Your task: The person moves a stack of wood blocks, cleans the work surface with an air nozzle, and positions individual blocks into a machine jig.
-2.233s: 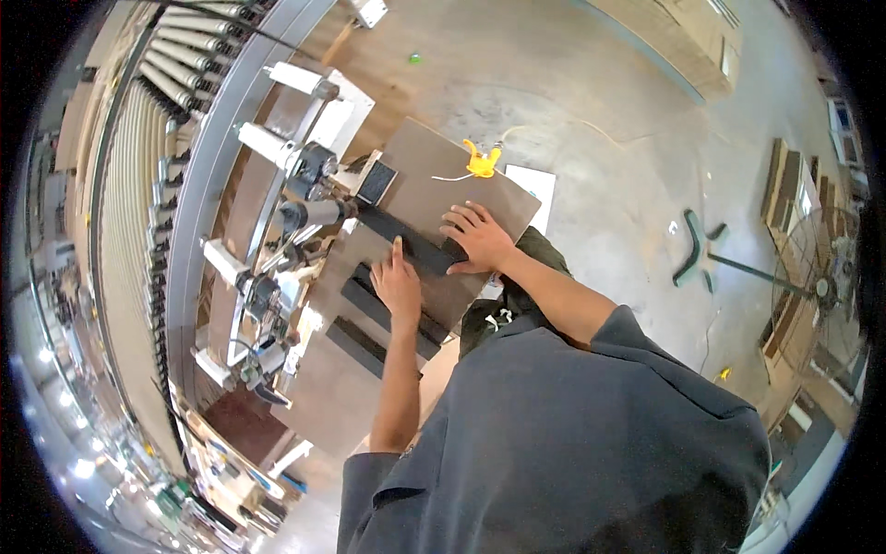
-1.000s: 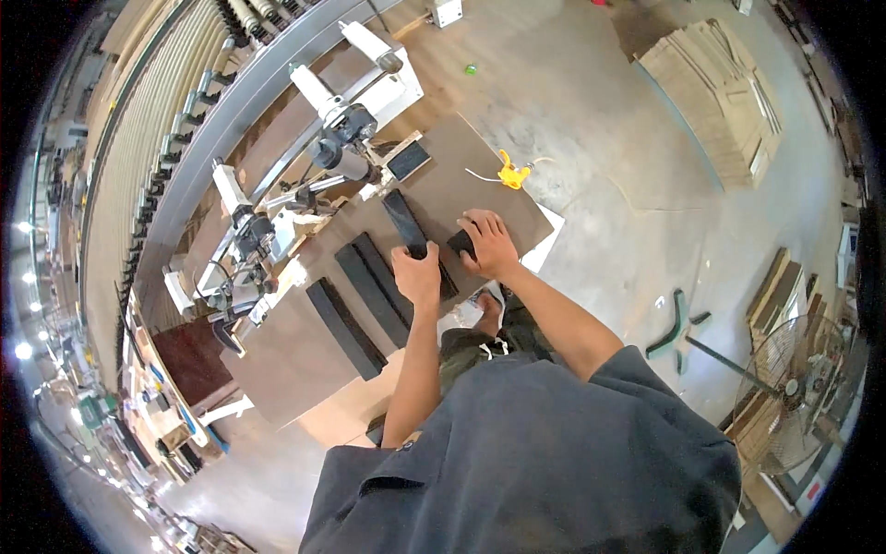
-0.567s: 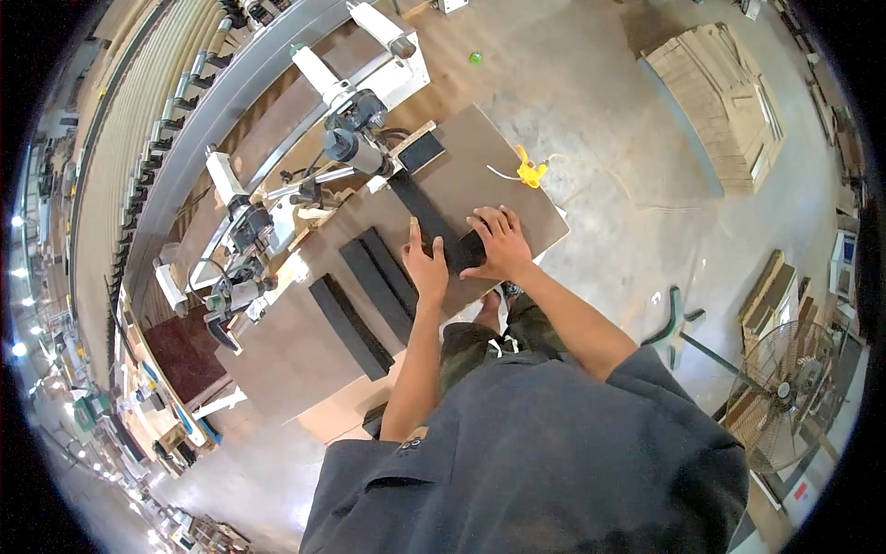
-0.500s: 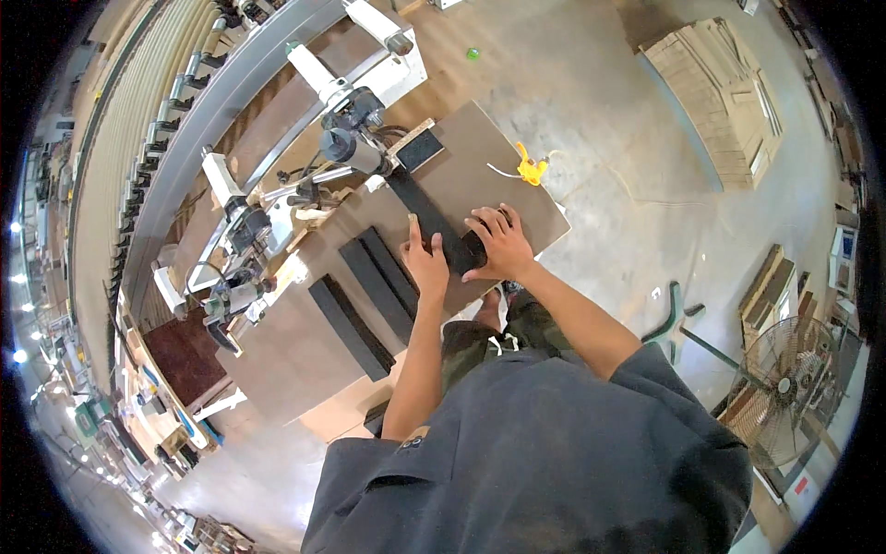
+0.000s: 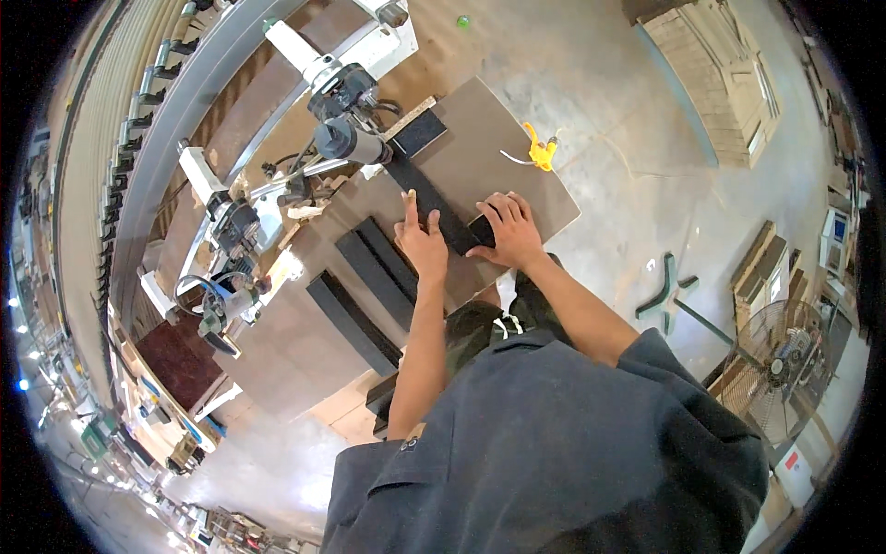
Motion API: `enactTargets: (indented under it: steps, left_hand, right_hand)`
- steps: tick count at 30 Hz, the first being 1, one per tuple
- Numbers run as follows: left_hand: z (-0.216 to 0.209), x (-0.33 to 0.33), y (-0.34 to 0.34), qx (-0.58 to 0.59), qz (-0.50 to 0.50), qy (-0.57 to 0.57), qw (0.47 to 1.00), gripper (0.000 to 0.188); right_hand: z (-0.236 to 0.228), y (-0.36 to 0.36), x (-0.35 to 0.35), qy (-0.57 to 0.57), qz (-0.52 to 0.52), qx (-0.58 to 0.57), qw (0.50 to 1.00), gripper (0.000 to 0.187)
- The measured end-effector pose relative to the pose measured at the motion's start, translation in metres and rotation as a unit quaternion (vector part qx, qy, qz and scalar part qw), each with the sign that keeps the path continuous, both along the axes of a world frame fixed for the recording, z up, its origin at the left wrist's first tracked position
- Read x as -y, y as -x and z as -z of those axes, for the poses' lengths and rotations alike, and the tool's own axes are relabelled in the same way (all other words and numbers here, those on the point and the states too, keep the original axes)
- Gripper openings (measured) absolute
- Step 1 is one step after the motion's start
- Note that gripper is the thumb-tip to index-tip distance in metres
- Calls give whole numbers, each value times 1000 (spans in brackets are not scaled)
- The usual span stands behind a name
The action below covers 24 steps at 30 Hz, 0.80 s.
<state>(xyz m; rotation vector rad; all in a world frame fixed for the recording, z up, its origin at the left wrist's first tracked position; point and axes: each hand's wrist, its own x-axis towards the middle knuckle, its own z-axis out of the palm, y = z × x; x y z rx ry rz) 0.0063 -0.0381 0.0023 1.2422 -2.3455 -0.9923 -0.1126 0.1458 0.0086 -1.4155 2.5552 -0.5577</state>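
A long black strip (image 5: 432, 196) lies slanted on the brown board table, its far end under a machine head (image 5: 351, 140). My left hand (image 5: 422, 245) rests against the strip's left edge, index finger stretched forward and thumb apart, touching its top. At the strip's near end, my right hand (image 5: 509, 231) has its fingers bent over a small black block (image 5: 482, 231), thumb at the near edge. The underside of this grip is hidden. Left of my left hand lie more black strips (image 5: 378, 268), and another black strip (image 5: 349, 319) lies beyond them.
A second machine head (image 5: 231, 226) stands at the table's left. A black block with a wooden edge (image 5: 420, 134) sits beyond the strip. A yellow air gun (image 5: 541, 148) lies by the brown tabletop's (image 5: 535, 198) right edge. A fan (image 5: 784, 360) stands at right.
The head view has shifted slightly. My right hand's fingers have drawn closer together over the small block. My left hand stays beside the long strip.
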Motion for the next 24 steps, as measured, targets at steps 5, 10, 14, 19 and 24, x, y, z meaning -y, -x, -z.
enactTargets:
  steps: [5,10,14,19,24]
  left_hand:
    - [-1,3,0,4,1,-21,1000,72]
    - [2,6,0,-2,-1,-12,1000,71]
    - [2,6,0,-8,-4,-14,1000,71]
    - [5,6,0,4,-7,-13,1000,71]
    - [5,5,1,13,-8,-6,1000,71]
  right_hand:
    - [7,-1,-1,17,-7,-19,1000,103]
    - [7,1,0,-33,-26,0,999,103]
    - [5,2,1,-40,-14,17,999,103]
    - [6,3,3,-60,-13,12,998,104]
    - [3,5,3,-38,-18,16,999,103]
